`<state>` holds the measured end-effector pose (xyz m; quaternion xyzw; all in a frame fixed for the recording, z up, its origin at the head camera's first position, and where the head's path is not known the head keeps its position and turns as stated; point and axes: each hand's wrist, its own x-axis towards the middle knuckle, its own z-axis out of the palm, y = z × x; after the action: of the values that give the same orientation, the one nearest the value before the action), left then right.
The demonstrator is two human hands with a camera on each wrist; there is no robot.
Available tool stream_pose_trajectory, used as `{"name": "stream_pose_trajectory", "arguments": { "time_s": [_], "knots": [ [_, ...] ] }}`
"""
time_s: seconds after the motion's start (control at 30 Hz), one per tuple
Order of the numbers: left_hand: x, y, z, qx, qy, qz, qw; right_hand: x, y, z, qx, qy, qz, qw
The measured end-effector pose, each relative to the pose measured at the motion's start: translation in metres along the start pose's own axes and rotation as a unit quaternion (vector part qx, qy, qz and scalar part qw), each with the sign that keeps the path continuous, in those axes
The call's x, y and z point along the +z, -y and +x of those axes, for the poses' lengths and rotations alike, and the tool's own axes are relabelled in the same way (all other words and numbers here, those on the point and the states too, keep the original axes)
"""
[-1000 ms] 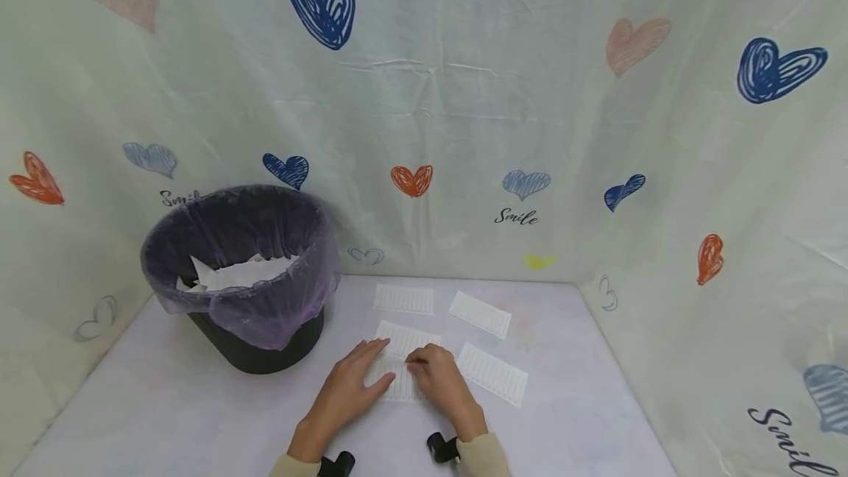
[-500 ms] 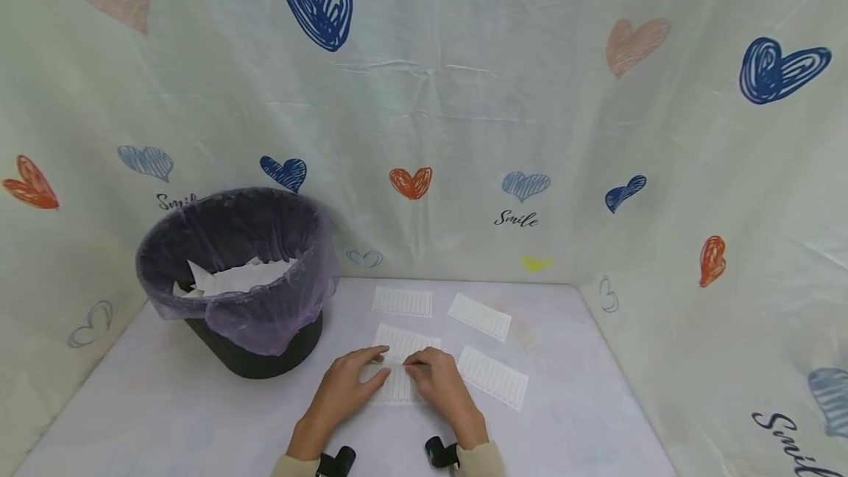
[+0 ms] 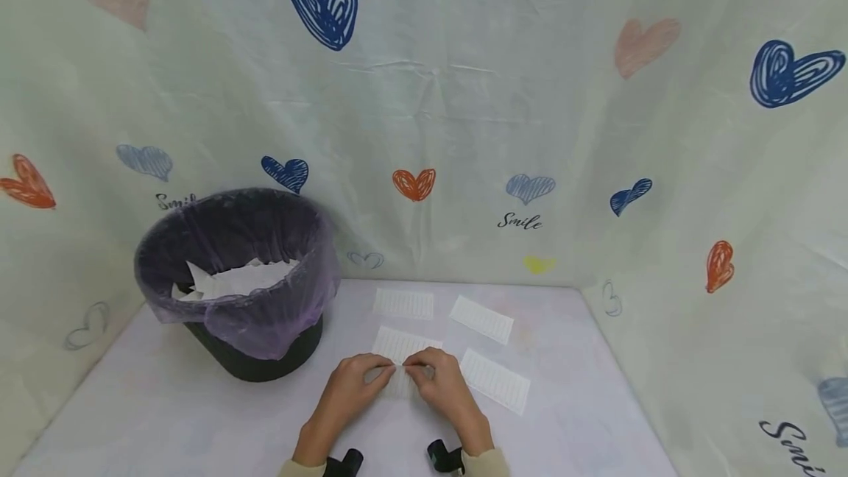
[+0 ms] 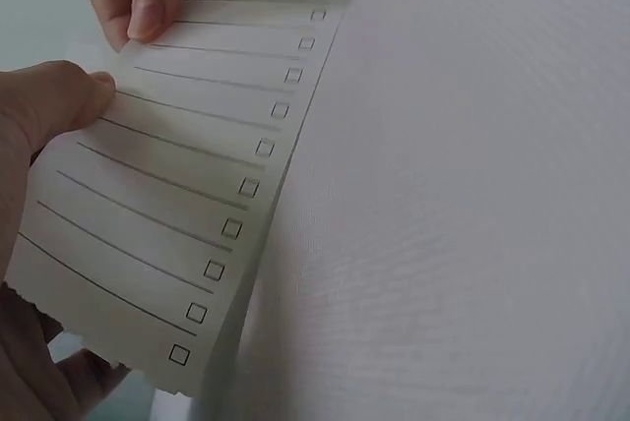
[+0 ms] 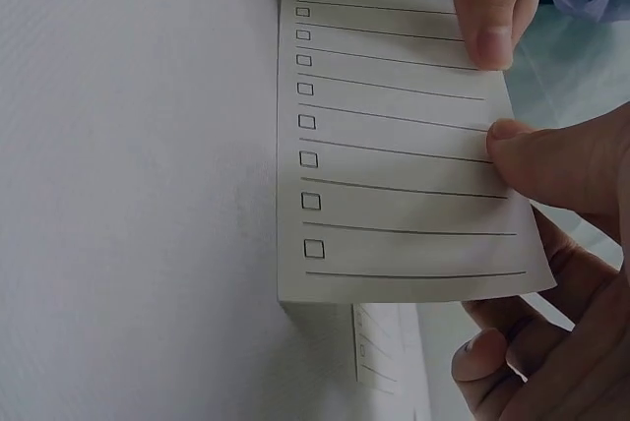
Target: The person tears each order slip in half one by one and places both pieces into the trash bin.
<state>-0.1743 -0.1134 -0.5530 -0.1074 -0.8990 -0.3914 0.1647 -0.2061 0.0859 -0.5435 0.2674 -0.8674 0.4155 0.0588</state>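
Note:
A lined slip of paper (image 3: pixel 399 389), with small checkboxes along one edge, lies before me at the middle of the table. My left hand (image 3: pixel 350 389) pinches its far edge between thumb and fingers. Close beside it, my right hand (image 3: pixel 445 386) pinches the same edge. In the left wrist view the slip (image 4: pixel 197 175) curves upward and one end is ragged. The right wrist view has my right thumb on top of the slip (image 5: pixel 394 136) and fingers beneath. Just beyond my hands lies a second lined slip (image 3: pixel 405 344).
Several more slips lie around: one behind (image 3: pixel 403 305), one at back right (image 3: pixel 482 319), one at right (image 3: pixel 495 381). A dark bin (image 3: pixel 258 366) with a purple plastic liner (image 3: pixel 278 322) stands at left, holding white paper (image 3: pixel 241 280). A heart-printed curtain (image 3: pixel 424 131) encloses the table.
My left fingers have come together from a spread pose and now pinch the slip beside my right hand. The slip's far edge is now held by both hands.

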Motion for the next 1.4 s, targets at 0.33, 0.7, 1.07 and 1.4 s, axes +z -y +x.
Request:
{"name": "stream_pose_trajectory", "arguments": {
  "time_s": [0.33,0.7,1.07,1.4],
  "knots": [
    [0.0034,-0.0030,-0.0021,-0.006,0.009,-0.033,0.9994,0.0011,-0.0014,-0.0028,-0.020,-0.022,-0.003,0.9995],
    [-0.0011,-0.0048,0.0039,-0.016,0.022,-0.059,0.9979,0.0048,0.0015,0.0024,-0.044,-0.049,-0.017,0.9977],
    [-0.0007,-0.0009,-0.0001,-0.010,0.042,-0.069,0.9967,0.0071,0.0021,-0.0010,-0.012,-0.032,-0.003,0.9994],
    [-0.0049,0.0002,0.0004,-0.039,0.042,-0.086,0.9946,0.0071,0.0025,-0.0017,-0.029,-0.020,0.005,0.9994]
  ]
}}
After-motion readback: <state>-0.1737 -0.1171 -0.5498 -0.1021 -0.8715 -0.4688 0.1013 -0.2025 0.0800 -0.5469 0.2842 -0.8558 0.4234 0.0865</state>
